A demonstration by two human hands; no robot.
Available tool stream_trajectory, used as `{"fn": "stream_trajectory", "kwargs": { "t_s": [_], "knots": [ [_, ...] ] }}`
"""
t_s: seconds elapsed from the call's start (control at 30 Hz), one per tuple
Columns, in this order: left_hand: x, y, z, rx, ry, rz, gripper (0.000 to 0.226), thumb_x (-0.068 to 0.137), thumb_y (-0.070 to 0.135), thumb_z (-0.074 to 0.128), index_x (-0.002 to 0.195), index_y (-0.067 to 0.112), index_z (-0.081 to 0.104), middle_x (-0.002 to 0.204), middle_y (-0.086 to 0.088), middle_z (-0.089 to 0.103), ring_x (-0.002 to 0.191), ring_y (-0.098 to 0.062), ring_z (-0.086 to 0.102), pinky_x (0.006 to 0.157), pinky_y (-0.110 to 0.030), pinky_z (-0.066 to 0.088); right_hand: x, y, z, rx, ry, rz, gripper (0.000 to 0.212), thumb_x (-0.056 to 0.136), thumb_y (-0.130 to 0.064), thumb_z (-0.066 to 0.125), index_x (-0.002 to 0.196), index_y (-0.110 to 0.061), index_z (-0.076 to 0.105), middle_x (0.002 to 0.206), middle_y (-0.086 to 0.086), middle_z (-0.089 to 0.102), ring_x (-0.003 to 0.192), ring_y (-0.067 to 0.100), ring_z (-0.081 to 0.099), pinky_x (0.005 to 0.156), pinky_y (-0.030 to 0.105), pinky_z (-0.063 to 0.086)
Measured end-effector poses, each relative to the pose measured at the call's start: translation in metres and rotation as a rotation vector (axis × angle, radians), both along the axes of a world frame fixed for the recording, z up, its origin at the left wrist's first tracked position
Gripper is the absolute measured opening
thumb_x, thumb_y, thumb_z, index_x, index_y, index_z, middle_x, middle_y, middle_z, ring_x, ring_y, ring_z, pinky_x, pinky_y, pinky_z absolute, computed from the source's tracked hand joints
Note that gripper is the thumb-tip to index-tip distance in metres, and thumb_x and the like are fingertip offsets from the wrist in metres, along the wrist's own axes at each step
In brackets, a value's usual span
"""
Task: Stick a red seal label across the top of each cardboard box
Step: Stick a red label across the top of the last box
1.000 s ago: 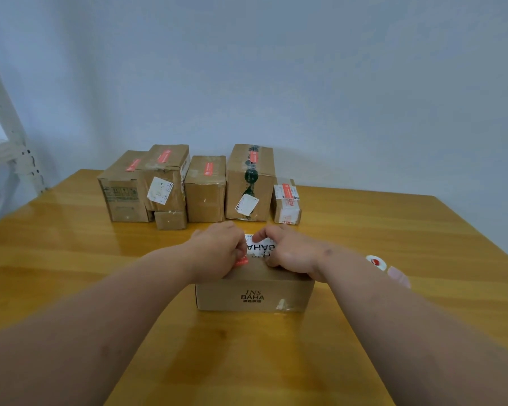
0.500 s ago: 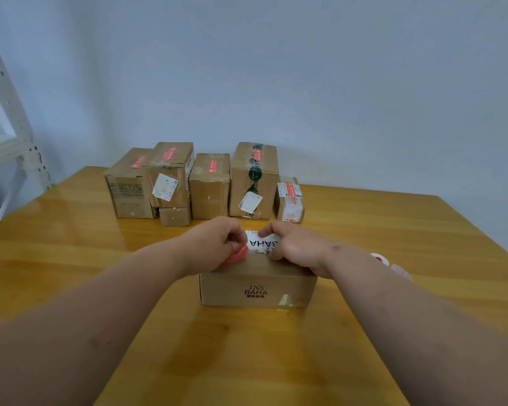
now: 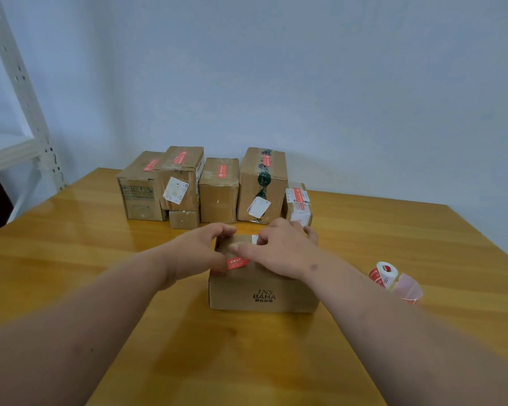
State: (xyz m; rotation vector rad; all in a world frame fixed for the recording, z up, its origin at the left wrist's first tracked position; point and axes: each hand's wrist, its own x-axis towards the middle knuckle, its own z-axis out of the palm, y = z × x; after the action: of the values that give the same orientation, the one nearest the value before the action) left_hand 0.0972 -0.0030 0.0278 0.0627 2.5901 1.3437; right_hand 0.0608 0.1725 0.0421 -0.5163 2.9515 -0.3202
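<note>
A small cardboard box [image 3: 261, 294] printed "INS BAHA" stands at the table's middle. A red seal label [image 3: 237, 262] lies on its top near the front edge. My left hand [image 3: 197, 256] curls over the box's left side and holds the label's left end under the thumb. My right hand [image 3: 282, 250] rests on the box top, its thumb stretched left just above the label and its fingers reaching over the far edge. A white sticker [image 3: 255, 239] shows between the hands. Most of the box top is hidden.
Several cardboard boxes [image 3: 217, 191] with red labels on top stand in a row at the back of the wooden table [image 3: 71, 259]. A roll of red labels [image 3: 386, 273] lies to the right. A white metal shelf [image 3: 27, 112] stands at the left.
The label was lifted in my left hand; it now lies flatter on the box top. My right thumb has slid left across the top, and my left fingers have opened and lifted.
</note>
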Motion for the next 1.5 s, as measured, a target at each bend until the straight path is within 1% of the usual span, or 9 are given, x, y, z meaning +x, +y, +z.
{"fn": "stream_trajectory", "kwargs": {
  "t_s": [0.07, 0.2, 0.4, 0.57, 0.77, 0.97, 1.13, 1.33, 1.5],
  "knots": [
    [0.002, 0.001, 0.0, -0.007, -0.037, -0.036, 0.075, 0.082, 0.01, 0.071, 0.146, 0.028, 0.035, 0.131, 0.008, 0.041, 0.103, -0.006, 0.048, 0.082, -0.019, 0.042, 0.002, -0.006, 0.001, 0.032, 0.022, 0.025, 0.059, 0.071, -0.087, 0.037, 0.075, -0.031, 0.057, 0.121, 0.002, 0.05, 0.12, 0.026, 0.04, 0.108, 0.055, 0.023],
    [0.004, -0.001, -0.007, 0.008, -0.054, 0.004, 0.091, 0.073, 0.015, 0.082, 0.147, 0.031, 0.032, 0.13, 0.006, 0.039, 0.111, -0.014, 0.05, 0.091, -0.028, 0.049, 0.004, -0.013, 0.002, -0.008, 0.044, 0.059, 0.026, 0.089, -0.048, 0.054, 0.075, -0.027, 0.061, 0.104, 0.0, 0.056, 0.107, 0.024, 0.049, 0.101, 0.049, 0.033],
    [0.01, -0.005, -0.019, 0.1, -0.027, 0.017, 0.095, 0.069, 0.018, 0.086, 0.146, 0.034, 0.033, 0.135, 0.01, 0.044, 0.115, -0.009, 0.048, 0.078, -0.013, 0.041, 0.008, -0.012, 0.011, -0.261, -0.068, 0.124, 0.025, 0.09, -0.029, 0.061, 0.069, -0.017, 0.055, 0.074, -0.002, 0.054, 0.067, 0.012, 0.048, 0.058, 0.025, 0.037],
    [0.013, -0.005, -0.022, 0.129, -0.029, 0.04, 0.095, 0.069, 0.018, 0.086, 0.146, 0.035, 0.034, 0.136, 0.01, 0.047, 0.116, -0.012, 0.052, 0.094, -0.028, 0.045, 0.012, -0.011, 0.021, -0.293, -0.087, 0.213, 0.022, 0.09, -0.025, 0.064, 0.072, -0.015, 0.057, 0.071, -0.005, 0.053, 0.064, 0.006, 0.046, 0.057, 0.019, 0.033],
    [0.013, -0.004, -0.02, 0.158, -0.04, 0.063, 0.071, 0.071, 0.016, 0.085, 0.126, 0.04, 0.047, 0.115, 0.014, 0.058, 0.105, -0.008, 0.054, 0.085, -0.025, 0.043, 0.013, -0.008, 0.03, -0.49, -0.077, 0.166, 0.027, 0.091, -0.024, 0.064, 0.07, -0.013, 0.051, 0.07, 0.0, 0.055, 0.056, 0.005, 0.043, 0.054, 0.017, 0.031],
    [0.012, -0.011, -0.003, 0.24, -0.071, 0.039, 0.07, 0.072, 0.005, 0.079, 0.13, 0.032, 0.05, 0.128, 0.009, 0.052, 0.106, -0.004, 0.05, 0.086, -0.023, 0.039, 0.004, 0.012, 0.024, -0.54, -0.073, 0.04, 0.026, 0.093, -0.028, 0.063, 0.072, -0.016, 0.054, 0.094, 0.01, 0.071, 0.071, 0.013, 0.054, 0.061, 0.024, 0.04],
    [0.012, -0.007, 0.012, 0.264, -0.016, 0.157, 0.04, 0.071, 0.044, 0.074, 0.105, 0.024, 0.068, 0.112, 0.01, 0.061, 0.108, -0.008, 0.047, 0.103, -0.038, 0.026, 0.001, 0.019, 0.019, -0.591, -0.082, -0.011, 0.027, 0.096, -0.035, 0.058, 0.077, -0.015, 0.059, 0.093, 0.007, 0.07, 0.078, 0.013, 0.058, 0.064, 0.024, 0.039],
    [0.001, 0.011, 0.011, 0.153, 0.09, 0.287, 0.019, 0.093, 0.031, 0.063, 0.086, 0.013, 0.065, 0.103, 0.002, 0.066, 0.098, -0.011, 0.056, 0.07, -0.022, 0.04, -0.002, 0.02, 0.017, -0.569, -0.073, -0.004, 0.033, 0.098, -0.038, 0.054, 0.076, -0.015, 0.061, 0.093, 0.009, 0.071, 0.076, 0.016, 0.058, 0.065, 0.027, 0.043],
    [-0.005, 0.016, 0.014, 0.12, 0.06, 0.299, 0.016, 0.093, 0.022, 0.063, 0.082, 0.01, 0.061, 0.099, -0.003, 0.066, 0.093, -0.01, 0.054, 0.064, -0.022, 0.043, -0.009, 0.025, 0.01, -0.461, -0.04, -0.043, 0.036, 0.098, -0.041, 0.052, 0.081, -0.012, 0.062, 0.086, 0.002, 0.066, 0.078, 0.013, 0.058, 0.062, 0.024, 0.041]
  ]
}}
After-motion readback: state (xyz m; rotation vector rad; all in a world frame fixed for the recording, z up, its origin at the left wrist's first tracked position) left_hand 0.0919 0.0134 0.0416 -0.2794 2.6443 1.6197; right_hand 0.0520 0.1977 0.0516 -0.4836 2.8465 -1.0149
